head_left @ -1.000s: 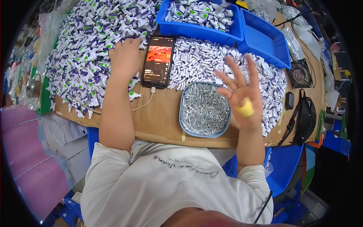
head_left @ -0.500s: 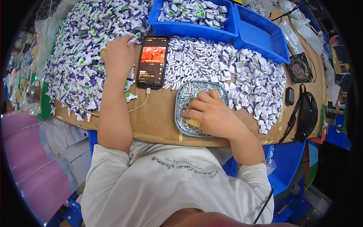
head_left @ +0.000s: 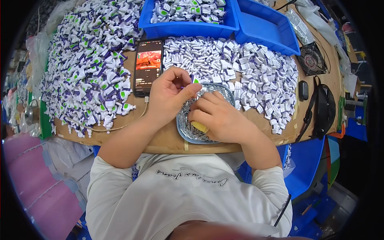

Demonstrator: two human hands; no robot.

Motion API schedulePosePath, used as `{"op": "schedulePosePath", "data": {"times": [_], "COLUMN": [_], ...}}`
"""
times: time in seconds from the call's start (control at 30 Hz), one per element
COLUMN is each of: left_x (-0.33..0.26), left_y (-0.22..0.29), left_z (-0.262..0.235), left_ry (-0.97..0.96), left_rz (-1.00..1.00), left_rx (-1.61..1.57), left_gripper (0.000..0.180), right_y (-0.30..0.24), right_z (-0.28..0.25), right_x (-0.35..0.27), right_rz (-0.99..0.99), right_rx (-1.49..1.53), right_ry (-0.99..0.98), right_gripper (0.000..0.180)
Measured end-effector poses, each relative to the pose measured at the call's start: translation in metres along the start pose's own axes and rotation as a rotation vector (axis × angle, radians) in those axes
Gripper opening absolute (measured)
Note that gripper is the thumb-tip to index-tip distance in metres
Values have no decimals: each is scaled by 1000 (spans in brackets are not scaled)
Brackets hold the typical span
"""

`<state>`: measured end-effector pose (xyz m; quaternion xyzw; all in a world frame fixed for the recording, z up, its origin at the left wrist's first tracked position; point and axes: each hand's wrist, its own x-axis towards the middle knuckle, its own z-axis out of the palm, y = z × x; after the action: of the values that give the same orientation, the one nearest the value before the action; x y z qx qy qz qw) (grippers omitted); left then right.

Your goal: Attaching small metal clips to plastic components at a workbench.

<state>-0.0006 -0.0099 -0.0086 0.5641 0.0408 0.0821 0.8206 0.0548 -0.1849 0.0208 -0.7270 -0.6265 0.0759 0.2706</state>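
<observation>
My left hand [head_left: 170, 98] is closed in a pinch on a small white, purple and green plastic figure part [head_left: 195, 80], mostly hidden by the fingers. Close beside it, my right hand [head_left: 220, 117] is curled over a blue-grey tray [head_left: 181, 130] full of thin metal pins [head_left: 196, 137]. Its fingertips reach toward my left thumb, and what they hold, if anything, is hidden. A yellow piece [head_left: 199, 127] shows under the right palm; I cannot tell whether it is held. Left of the tray spreads a big heap of similar white, purple and green parts [head_left: 88, 68].
A lit phone [head_left: 149, 68] with a cable lies behind my left hand. Small white and purple pieces [head_left: 264, 76] cover the table's middle and right. Behind them stand a filled blue bin [head_left: 188, 30] and another blue bin [head_left: 266, 30]. A fan [head_left: 312, 59] and black pouch [head_left: 325, 114] lie far right.
My left hand has come from the part heap, right and nearer, to the tray, with a figure part in its fingers. My right hand stays over the tray. The whole view has shifted slightly.
</observation>
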Motion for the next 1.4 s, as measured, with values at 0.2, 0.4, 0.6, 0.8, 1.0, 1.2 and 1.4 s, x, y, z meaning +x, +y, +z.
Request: {"op": "schedulePosePath", "data": {"times": [0.2, 0.4, 0.6, 0.8, 1.0, 1.2, 1.4], "left_x": [0, -2, -4, -3, -1, -2, 14], "left_y": [3, 4, 10, 7, 4, 6, 14], "left_z": [3, 6, 7, 7, 2, 1, -9], "left_ry": [15, -71, -107, -98, -143, -207, -1], "left_rz": [61, 189, 154, 233, 423, 501, 390], "left_rx": [-29, 113, 207, 307, 472, 464, 883], "left_gripper": [24, 20, 18, 14, 14, 13, 20], "right_y": [4, 5, 7, 3, 6, 8, 17], "right_z": [-2, -2, 1, 1, 2, -4, -8], "right_x": [-1, 1, 1, 2, -2, 3, -1], "right_rz": [144, 270, 185, 191, 124, 149, 486], "right_rx": [258, 329, 250, 201, 241, 214, 253], "right_ry": [415, 649, 649, 616, 565, 451, 499], "right_gripper": [27, 17, 18, 18, 20, 47, 49]}}
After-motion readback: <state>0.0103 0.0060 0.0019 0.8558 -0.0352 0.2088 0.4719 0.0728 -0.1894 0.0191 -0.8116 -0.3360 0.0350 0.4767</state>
